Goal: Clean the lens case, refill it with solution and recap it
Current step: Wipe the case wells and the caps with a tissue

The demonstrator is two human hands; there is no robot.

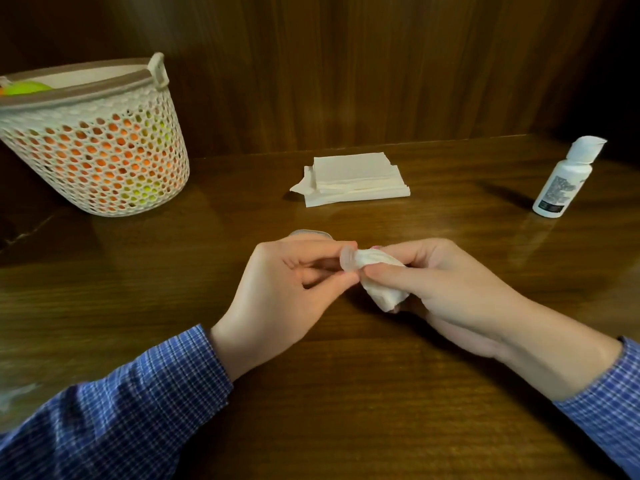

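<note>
White tissue (382,282) twisted in our right hand (446,289) wipes the small clear lens-case piece (349,259) pinched by our left hand (294,289) at frame centre; we should turn it steadily. Upper right, the solution bottle (562,178) stands capped; upper left, the basket (93,140) holds orange and green items.

We figured it was a home: a dark wood table (346,393) against wood paneling (346,64), with a plastic basket (104,161) and folded tissues (353,178) on it.
</note>
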